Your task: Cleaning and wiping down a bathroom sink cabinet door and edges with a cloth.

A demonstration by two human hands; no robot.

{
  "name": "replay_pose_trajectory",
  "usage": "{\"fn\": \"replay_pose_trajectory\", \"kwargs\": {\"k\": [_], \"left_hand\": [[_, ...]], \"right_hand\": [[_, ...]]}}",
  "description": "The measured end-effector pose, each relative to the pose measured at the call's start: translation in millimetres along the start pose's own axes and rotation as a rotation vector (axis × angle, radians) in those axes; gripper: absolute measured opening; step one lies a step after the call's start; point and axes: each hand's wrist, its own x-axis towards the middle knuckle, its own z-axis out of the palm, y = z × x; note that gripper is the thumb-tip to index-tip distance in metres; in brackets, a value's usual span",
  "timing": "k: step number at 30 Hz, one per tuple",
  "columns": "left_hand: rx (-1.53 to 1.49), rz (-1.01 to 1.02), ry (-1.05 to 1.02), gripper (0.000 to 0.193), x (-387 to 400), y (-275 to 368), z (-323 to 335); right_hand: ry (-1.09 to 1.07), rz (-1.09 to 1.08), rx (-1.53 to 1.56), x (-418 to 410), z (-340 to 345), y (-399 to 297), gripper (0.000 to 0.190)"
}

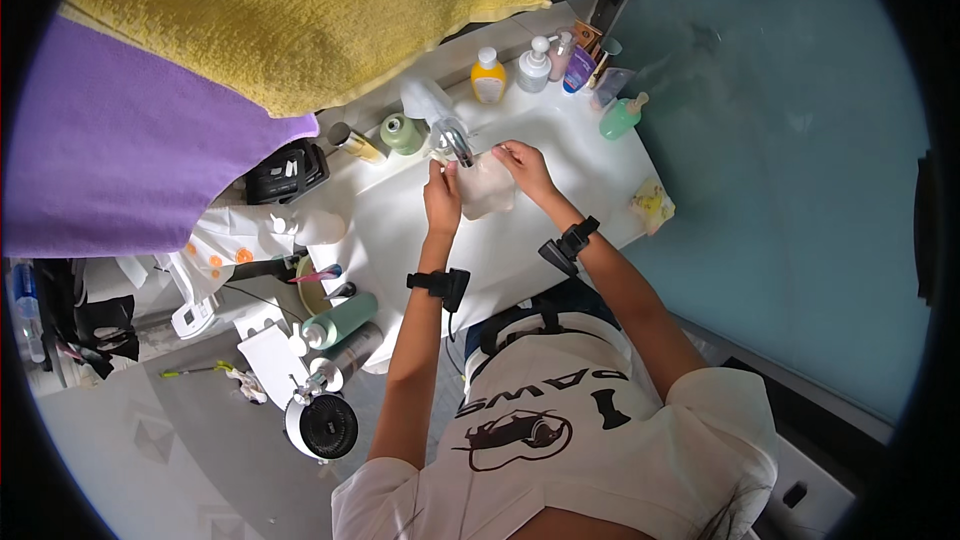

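Observation:
Between my two hands hangs a thin, pale, translucent sheet (486, 186), a cloth or a plastic bag; I cannot tell which. My left hand (442, 199) pinches its left upper corner between thumb and fingers. On the other side my right hand (527, 171) grips the right upper edge. The chrome faucet (454, 141) reaches over the sheet's top, its spout end close to my left fingers. Whether water runs is not visible. Below lies the white washbasin (420, 259). A crumpled translucent plastic bag (426, 99) sits behind the faucet.
Along the basin's back rim stand a green jar (401, 133), a yellow bottle (489, 76), a white pump bottle (535, 66) and a green pump bottle (624, 117). Yellow (315, 22) and purple (142, 142) towels hang at upper left. A frosted glass panel (780, 165) borders the right.

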Motion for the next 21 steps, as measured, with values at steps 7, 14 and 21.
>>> {"fn": "replay_pose_trajectory", "kwargs": {"k": [7, 14, 21], "left_hand": [[-0.48, -0.044, -0.003, 0.029, 2, -25, 9], [-0.769, -0.277, -0.071, 0.034, 0, -42, 13], [-1.157, -0.466, -0.12, 0.034, 2, -33, 18]], "right_hand": [[-0.298, 0.287, 0.591, -10, 2, -2, 0.036], [-0.276, 0.365, 0.608, -22, 22, 24, 0.04], [-0.419, 0.601, 0.584, -24, 31, 60, 0.042]]}}
